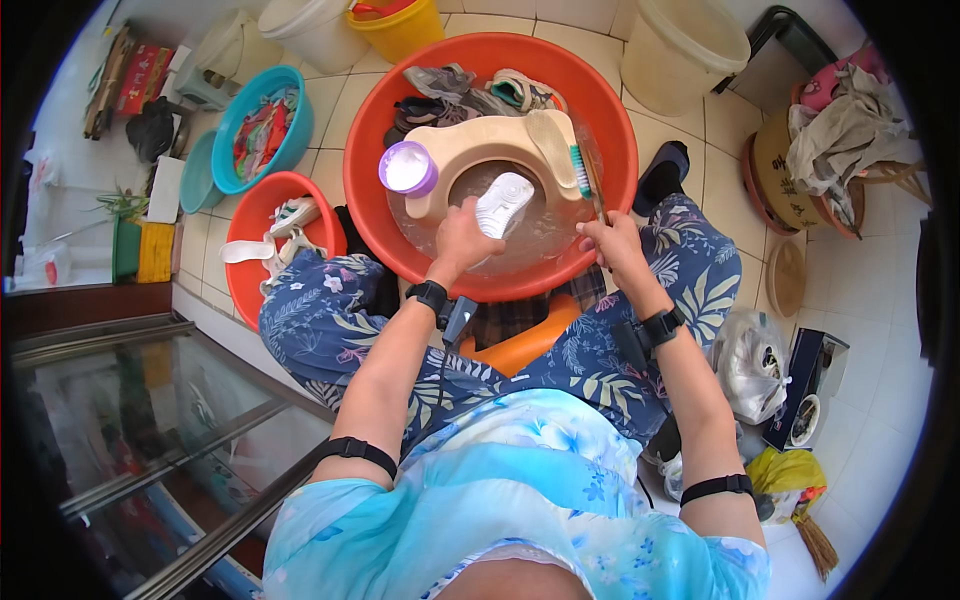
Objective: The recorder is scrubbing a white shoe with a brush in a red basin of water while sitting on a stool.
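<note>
My left hand [466,238] grips a white shoe [504,206], its sole turned up, over the water in a large red plastic basin [491,289]. In my right hand [615,241] is a scrubbing brush [582,172] with green and white bristles, held by its long handle above the basin's right side. A beige plastic stool [487,135] lies across the basin. On its left end stands a purple tub [407,169] of white paste or powder; a pale insole [551,146] rests on its right end. Behind it sit several shoes [442,97], among them a white sneaker [525,88].
A smaller red basin [240,232] with white shoes is at the left, near turquoise basins [304,124] holding cloths. Buckets [405,30] line the back. A large pale bin [679,60] stands back right. Glass-topped furniture [172,420] is lower left, plastic bags [750,360] lower right.
</note>
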Available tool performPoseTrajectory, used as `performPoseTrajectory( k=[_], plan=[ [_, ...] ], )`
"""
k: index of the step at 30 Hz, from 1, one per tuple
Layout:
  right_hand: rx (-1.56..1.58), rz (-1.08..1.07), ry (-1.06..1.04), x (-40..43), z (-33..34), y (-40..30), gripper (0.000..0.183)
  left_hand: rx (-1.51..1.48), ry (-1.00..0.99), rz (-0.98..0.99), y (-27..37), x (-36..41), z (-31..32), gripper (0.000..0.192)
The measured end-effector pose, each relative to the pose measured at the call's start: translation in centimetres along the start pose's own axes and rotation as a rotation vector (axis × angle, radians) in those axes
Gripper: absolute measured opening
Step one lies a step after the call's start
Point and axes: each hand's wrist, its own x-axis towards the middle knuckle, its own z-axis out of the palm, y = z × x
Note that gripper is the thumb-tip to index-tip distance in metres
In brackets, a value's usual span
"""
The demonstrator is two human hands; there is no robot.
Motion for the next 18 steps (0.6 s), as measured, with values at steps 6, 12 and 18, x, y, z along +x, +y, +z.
performPoseTrajectory(
  k=[6,12,18],
  plan=[
    [0.005,0.047,0.005,-0.1,-0.2,0.6,0.023,0.051,-0.003,0.077,1.8,1.7,0.6,0.088],
    [0.000,0.069,0.027,-0.1,-0.2,1.0,0.023,0.131,-0.033,0.102,2.7,3.0,0.5,0.084],
    [-0.011,0.092,0.028,0.0,-0.2,1.1,0.022,0.174,-0.098,0.070,2.8,2.7,0.3,0.082]
  ],
)
